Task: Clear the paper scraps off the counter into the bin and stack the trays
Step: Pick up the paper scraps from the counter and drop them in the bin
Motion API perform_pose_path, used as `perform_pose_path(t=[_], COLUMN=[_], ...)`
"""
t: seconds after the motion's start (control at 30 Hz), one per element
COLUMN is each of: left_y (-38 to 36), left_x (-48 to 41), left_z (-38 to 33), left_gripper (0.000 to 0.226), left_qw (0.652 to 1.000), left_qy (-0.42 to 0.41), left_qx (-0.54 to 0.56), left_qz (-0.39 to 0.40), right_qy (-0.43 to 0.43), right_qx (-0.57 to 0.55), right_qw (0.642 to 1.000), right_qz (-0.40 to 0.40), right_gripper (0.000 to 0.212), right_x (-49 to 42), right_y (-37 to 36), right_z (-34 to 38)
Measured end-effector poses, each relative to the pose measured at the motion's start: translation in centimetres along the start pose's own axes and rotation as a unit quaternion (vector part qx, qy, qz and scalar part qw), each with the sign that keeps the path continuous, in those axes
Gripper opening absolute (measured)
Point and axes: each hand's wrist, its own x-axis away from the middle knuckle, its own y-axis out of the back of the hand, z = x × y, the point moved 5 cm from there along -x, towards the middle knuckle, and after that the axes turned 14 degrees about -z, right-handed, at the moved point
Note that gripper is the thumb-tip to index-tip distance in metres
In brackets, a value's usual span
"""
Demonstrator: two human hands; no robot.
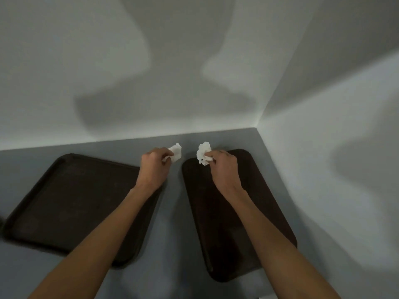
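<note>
Two dark brown trays lie flat on the grey counter [170,234]. The left tray [64,203] is wide and angled; the right tray [218,229] lies lengthwise near the right wall. My left hand [153,167] pinches a crumpled white paper scrap [176,153] above the gap between the trays. My right hand [222,167] grips a second crumpled white paper scrap [203,152] over the far end of the right tray. Both forearms reach in from the bottom of the view. No bin is in view.
White walls meet in a corner [258,124] at the counter's back right. The wall runs close along the right tray's edge. A strip of bare counter separates the trays. A dark object [1,221] peeks in at the far left edge.
</note>
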Motion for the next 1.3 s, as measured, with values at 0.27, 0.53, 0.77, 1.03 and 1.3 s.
perform_pose_path(t=[0.27,0.53,0.77,1.03,1.3], left_y=[6.0,11.1,11.6,10.4,5.3], left_x=[12.3,23.8,35.6,53.6,71.9], left_z=[-5.9,-13.0,-20.2,-25.5,-25.6], left_gripper=[0.029,0.024,0.024,0.019,0.022], left_qw=[0.996,0.988,0.971,0.965,0.948], left_qy=[0.014,-0.041,-0.092,-0.103,-0.084], left_qx=[0.083,0.124,0.163,0.158,0.112], left_qz=[0.038,0.088,0.147,0.181,0.286], right_qy=[-0.077,-0.219,-0.261,-0.344,-0.438], right_qx=[-0.048,-0.052,-0.022,-0.031,-0.010], right_qw=[0.988,0.953,0.930,0.900,0.868], right_qz=[-0.124,-0.203,-0.259,-0.268,-0.232], right_gripper=[0.024,0.028,0.026,0.024,0.031], right_x=[14.2,30.8,45.8,65.0,81.7], right_y=[12.8,22.5,30.1,35.0,34.4], right_z=[2.7,3.7,0.5,-6.2,-13.6])
